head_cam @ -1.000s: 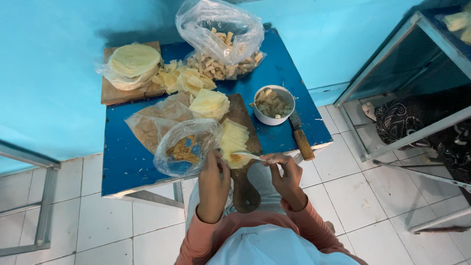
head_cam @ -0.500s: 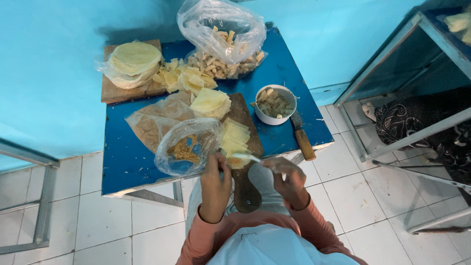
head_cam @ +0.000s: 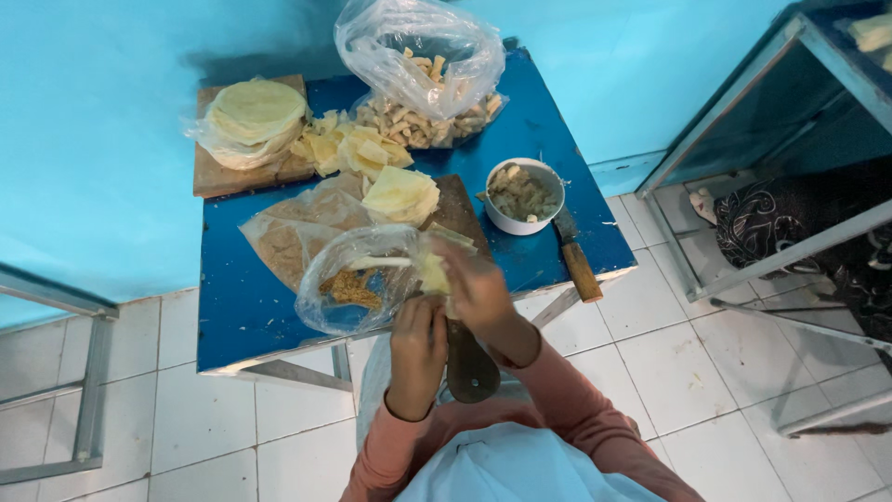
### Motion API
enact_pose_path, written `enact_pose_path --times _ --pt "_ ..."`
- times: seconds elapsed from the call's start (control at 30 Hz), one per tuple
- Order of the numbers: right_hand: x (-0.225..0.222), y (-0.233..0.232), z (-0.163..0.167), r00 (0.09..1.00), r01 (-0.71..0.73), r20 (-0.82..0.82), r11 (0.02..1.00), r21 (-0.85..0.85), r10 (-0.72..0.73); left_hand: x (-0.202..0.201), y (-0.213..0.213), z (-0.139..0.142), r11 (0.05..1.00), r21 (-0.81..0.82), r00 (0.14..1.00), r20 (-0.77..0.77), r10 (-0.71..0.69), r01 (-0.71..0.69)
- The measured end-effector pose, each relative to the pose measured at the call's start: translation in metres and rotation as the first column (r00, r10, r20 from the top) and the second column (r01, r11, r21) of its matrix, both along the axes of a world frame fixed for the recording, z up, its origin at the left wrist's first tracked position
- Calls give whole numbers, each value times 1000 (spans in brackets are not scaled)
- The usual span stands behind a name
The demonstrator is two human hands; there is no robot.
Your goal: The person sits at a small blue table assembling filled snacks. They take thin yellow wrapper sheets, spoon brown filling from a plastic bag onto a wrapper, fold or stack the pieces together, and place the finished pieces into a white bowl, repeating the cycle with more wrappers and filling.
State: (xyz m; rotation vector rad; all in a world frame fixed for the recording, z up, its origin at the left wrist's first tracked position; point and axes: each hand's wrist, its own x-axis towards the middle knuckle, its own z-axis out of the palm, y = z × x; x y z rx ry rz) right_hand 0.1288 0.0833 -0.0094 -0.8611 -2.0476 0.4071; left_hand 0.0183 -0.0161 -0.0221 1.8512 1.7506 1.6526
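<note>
Beside the bowl (head_cam: 521,194), a knife (head_cam: 575,256).

Worktop (head_cam: 242,307) painted blue, semi-gloss, scuffed, pale metal-looking edge. Clear plastic bag (head_cam: 348,279) near the hands, thin, crinkled, shiny; bigger clear bag (head_cam: 418,56) at the back, same glossy film. Cutting board (head_cam: 465,209) dark wood, matt, worn. Second wooden board (head_cam: 218,177) lighter, rough. Dough sheets (head_cam: 401,192) pale yellow, matt, soft-looking. Bowl (head_cam: 502,218) white, smooth, probably plastic or enamel, hard to tell. Knife (head_cam: 578,262) with dull metal blade, brown wooden handle. Floor tiles (head_cam: 279,418) white, glossy. Sleeves (head_cam: 576,409) pinkish cloth, matt.
</note>
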Motion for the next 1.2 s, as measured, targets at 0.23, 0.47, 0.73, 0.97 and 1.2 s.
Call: enact_pose_path --times 0.23,0.47,0.73,0.97,1.2 --pt "51 -30 0 986 157 61 986 -59 -153 2 -3 7 1000 0 998 -57 -6 6" --pt "41 -31 -10 989 137 -34 971 -195 -147 1 -5 9 1000 -10 997 -78 -8 7" --pt "38 -31 -15 990 79 -105 982 -171 -98 1 -5 5 1000 -17 993 -117 -5 3" --pt "39 -30 -17 990 129 -29 976 -175 -136 1 -5 7 1000 -20 994 -104 -13 11" --pt "32 -30 -25 979 23 -193 980 -200 -63 0 -3 7 1000 13 991 -133 -6 8"
